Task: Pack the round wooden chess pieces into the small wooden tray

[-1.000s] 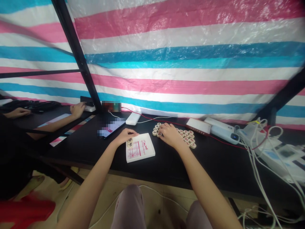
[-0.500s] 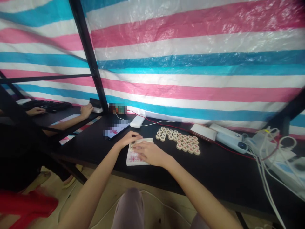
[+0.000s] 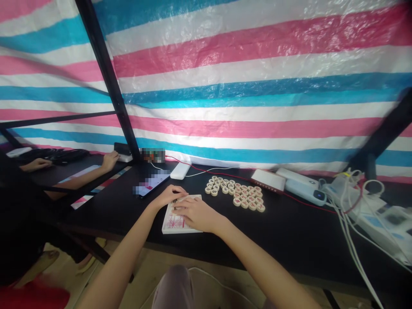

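Observation:
A shallow white box (image 3: pixel 170 229) with pink-red lines inside lies on the dark table in front of me. My left hand (image 3: pixel 170 195) is over its far left part, fingers bent inward; whatever they grip is hidden. My right hand (image 3: pixel 201 213) reaches across from the right, with bent fingertips on a round Chinese chess piece (image 3: pixel 175 209) in the box. Another black-marked piece (image 3: pixel 174 201) shows below my left hand. Beyond the box to the right, many loose Chinese chess pieces (image 3: pixel 244 194), red-marked and black-marked, stand in a close group.
A phone (image 3: pixel 154 183) and a white power bank (image 3: pixel 180 170) lie behind the box. Farther right are a brown-edged white box (image 3: pixel 268 180), a pale blue device (image 3: pixel 304 189) and tangled white cables (image 3: pixel 346 223). A black post (image 3: pixel 112 81) rises at left; beyond it another person's hand (image 3: pixel 110 160) shows.
The view has shifted, so the table sits a little lower and further left. Both hands stay at the box, with my right fingers slightly moved over the pieces.

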The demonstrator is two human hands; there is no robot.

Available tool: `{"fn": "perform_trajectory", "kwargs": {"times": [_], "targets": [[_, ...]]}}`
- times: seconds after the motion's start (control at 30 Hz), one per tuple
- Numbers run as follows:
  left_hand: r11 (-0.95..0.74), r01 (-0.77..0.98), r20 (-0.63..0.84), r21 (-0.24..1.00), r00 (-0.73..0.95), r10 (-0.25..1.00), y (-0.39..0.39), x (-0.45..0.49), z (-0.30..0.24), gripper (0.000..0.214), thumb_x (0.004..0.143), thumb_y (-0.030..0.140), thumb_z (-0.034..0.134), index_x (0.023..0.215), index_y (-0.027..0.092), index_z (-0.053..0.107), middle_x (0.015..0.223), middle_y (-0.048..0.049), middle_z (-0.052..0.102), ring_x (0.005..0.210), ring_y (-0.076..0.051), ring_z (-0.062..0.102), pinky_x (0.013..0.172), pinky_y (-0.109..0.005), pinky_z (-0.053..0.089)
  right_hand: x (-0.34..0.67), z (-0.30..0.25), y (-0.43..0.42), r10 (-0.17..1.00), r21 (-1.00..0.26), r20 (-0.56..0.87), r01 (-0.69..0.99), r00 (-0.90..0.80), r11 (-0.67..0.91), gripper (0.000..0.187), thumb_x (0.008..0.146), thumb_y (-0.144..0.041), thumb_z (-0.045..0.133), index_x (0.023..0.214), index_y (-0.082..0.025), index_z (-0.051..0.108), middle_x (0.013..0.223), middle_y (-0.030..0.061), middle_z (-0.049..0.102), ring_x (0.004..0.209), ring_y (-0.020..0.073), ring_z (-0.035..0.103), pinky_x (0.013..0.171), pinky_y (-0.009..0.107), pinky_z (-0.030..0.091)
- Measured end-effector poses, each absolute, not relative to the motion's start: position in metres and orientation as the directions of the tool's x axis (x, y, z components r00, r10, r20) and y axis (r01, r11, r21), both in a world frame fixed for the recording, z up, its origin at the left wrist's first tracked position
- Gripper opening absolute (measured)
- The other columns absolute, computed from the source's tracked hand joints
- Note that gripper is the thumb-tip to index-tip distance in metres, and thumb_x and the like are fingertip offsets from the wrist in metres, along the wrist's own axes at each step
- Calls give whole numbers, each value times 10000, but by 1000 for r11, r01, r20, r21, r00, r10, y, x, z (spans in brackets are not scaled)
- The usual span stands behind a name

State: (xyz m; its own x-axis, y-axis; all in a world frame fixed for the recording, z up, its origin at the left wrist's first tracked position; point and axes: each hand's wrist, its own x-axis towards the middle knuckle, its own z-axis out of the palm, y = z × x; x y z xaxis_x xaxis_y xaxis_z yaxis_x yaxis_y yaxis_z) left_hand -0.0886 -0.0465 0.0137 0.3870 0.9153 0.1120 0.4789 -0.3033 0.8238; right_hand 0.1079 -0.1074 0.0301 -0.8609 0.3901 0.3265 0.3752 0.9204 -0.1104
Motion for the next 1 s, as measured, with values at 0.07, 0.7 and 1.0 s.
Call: {"fn": "perform_trajectory", "kwargs": {"times": [0.07, 0.7, 1.0], "targets": [[-310, 489, 117, 815, 385, 915, -46, -88, 13, 314, 706, 436, 647, 684, 130, 713, 844, -90, 701, 774, -204, 622, 727, -299, 469, 107, 28, -106, 394, -127, 312, 373, -864, 919, 320, 873, -161, 442, 1145, -213, 601, 1284, 32, 547, 1166, 186, 466, 963, 344, 376], [-312, 485, 122, 817, 383, 916, -44, -90, 9, 308, 712, 437, 644, 747, 143, 731, 845, -77, 707, 833, -218, 619, 759, -297, 442, 154, 50, -79, 651, -417, 522, 501, -551, 758, 67, 786, -236, 641, 838, -193, 643, 900, 8, 664, 791, 119, 585, 749, 247, 375], [-284, 488, 107, 826, 360, 927, -44, -89, 10, 310, 693, 461, 653, 713, 160, 727, 846, -65, 709, 818, -217, 627, 763, -299, 449, 215, 47, -53, 885, -423, 218, 778, -410, 465, 80, 732, -260, 658, 793, -215, 681, 777, -13, 661, 693, 118, 584, 659, 211, 398]]}}
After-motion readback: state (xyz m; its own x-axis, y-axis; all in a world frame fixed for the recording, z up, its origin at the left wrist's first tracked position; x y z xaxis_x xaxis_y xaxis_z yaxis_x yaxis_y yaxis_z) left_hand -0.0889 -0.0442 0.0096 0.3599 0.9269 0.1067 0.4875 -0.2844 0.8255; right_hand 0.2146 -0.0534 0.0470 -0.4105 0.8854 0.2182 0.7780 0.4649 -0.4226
